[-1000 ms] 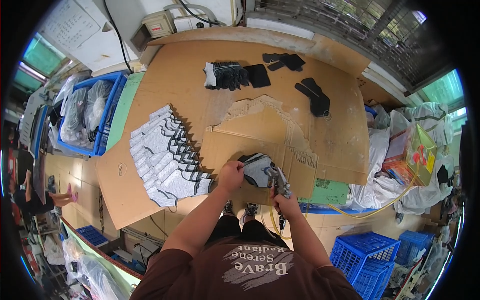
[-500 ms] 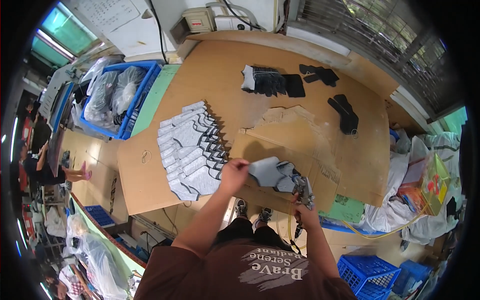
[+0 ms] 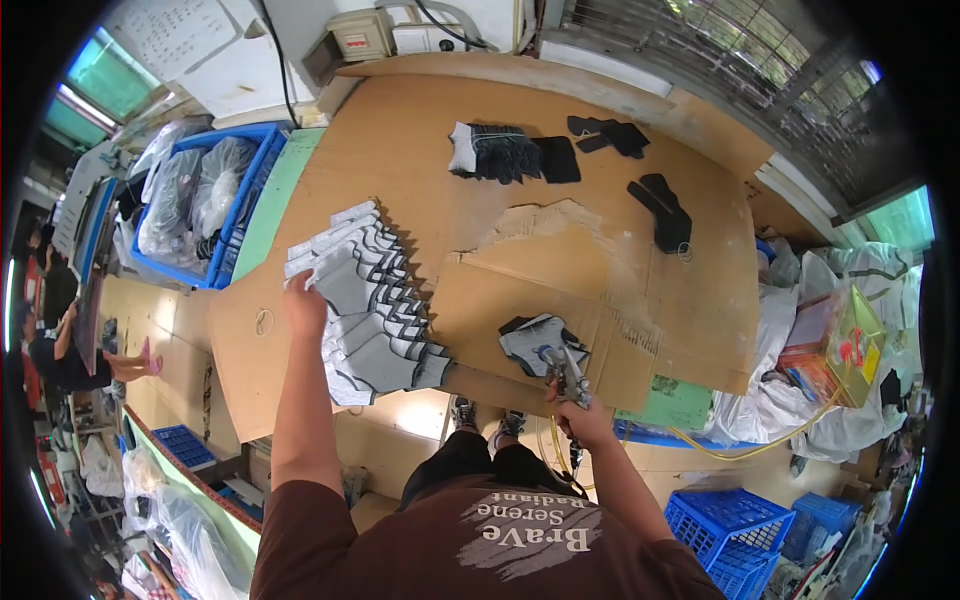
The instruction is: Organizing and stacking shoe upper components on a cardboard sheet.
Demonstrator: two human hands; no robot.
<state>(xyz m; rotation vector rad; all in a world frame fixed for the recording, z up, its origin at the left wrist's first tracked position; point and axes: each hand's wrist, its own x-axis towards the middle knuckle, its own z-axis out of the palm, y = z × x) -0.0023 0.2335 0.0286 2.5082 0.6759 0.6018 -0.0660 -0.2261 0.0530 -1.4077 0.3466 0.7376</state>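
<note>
Left hand (image 3: 303, 301) is stretched out over the far-left end of a fanned row of grey pieces (image 3: 368, 300), fingers curled down onto the top piece, though I can't tell if it's actually pinching it or just resting there. Right hand (image 3: 580, 418) is wrapped tight around the grip of a metal spray gun (image 3: 563, 372), shiny and silvery, with a thin yellowish hose (image 3: 745, 447) trailing off to the right of that hand. Just ahead of the gun's nozzle sits one grey-and-black shoe piece (image 3: 540, 340), flat and soft-looking, lying on a torn sheet of brown cardboard (image 3: 560, 270) with a ragged, peeled top edge. The grey pieces overlap like roof shingles, each with a curvy dark edge; too many and too stacked to count properly, somewhere over a dozen. Everything's on a big brown worktable (image 3: 400, 140) with a matte board surface. Further out from the hands there's a bundle of black-and-white pieces (image 3: 492, 152) and three loose patches of black cutouts (image 3: 660, 210). Off past the left hand, a blue plastic crate (image 3: 250, 190) holds crinkly clear bags, and two more blue crates (image 3: 725, 525) sit low beside the right arm.
</note>
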